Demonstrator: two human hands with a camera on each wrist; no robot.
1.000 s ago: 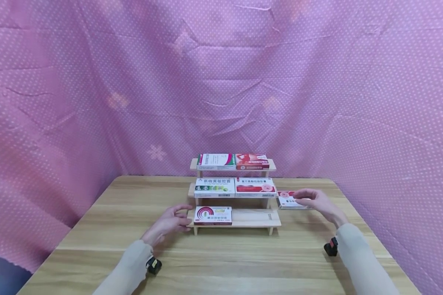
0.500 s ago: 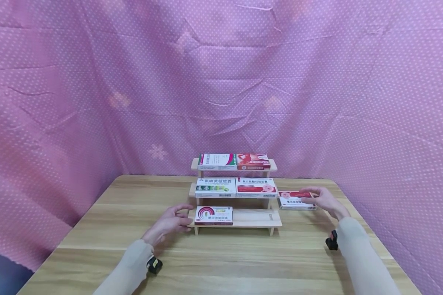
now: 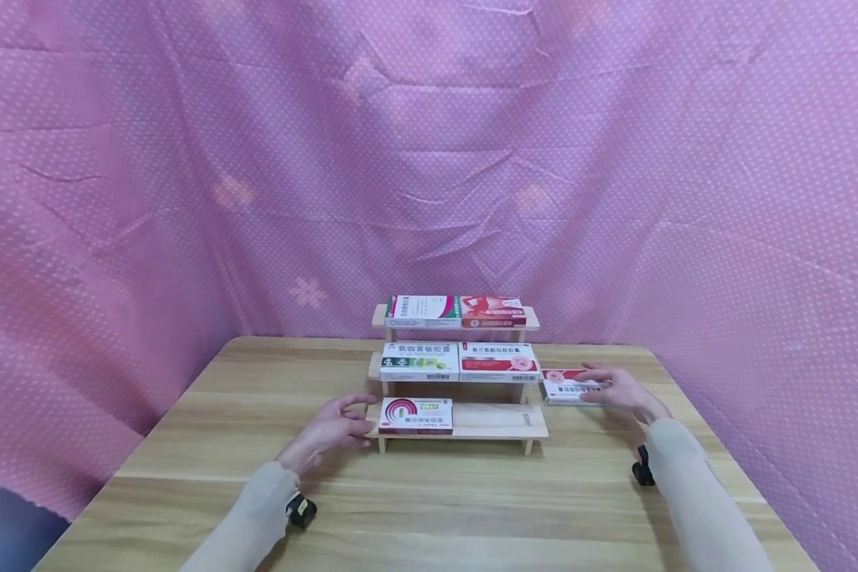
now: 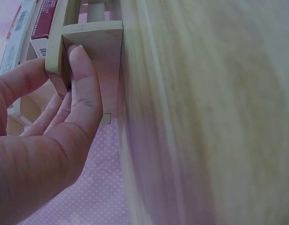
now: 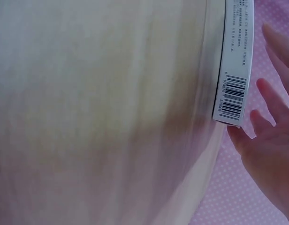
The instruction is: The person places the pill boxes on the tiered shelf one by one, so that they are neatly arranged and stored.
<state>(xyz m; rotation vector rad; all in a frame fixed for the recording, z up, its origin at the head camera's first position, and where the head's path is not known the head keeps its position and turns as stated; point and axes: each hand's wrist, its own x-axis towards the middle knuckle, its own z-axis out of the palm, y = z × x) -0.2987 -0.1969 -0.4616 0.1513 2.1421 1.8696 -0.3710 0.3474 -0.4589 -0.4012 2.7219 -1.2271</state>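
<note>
A three-tier wooden display rack (image 3: 493, 423) stands on the table, with medicine boxes on its tiers. My left hand (image 3: 338, 427) holds the left end of the lowest tier; in the left wrist view, fingers lie on both faces of the board. Beside the rack's right side, a white-and-red medicine box (image 3: 561, 389) lies flat on the table. My right hand (image 3: 625, 393) is at this box's right end, fingers spread and extended over it, partly covering it. In the right wrist view the box's barcode side (image 5: 233, 89) shows, the hand close to its end without gripping.
On the lowest tier sits one white-and-maroon box (image 3: 416, 416), at its left half. The middle tier bears a green-and-white box (image 3: 419, 361) and a red-and-white box (image 3: 499, 363). Two more boxes lie on the top tier. Pink dotted cloth (image 3: 429, 159) hangs behind the table.
My right hand shifts slightly right along the loose medicine box, then slightly back left with its fingers over the right end. The left hand stays on the rack.
</note>
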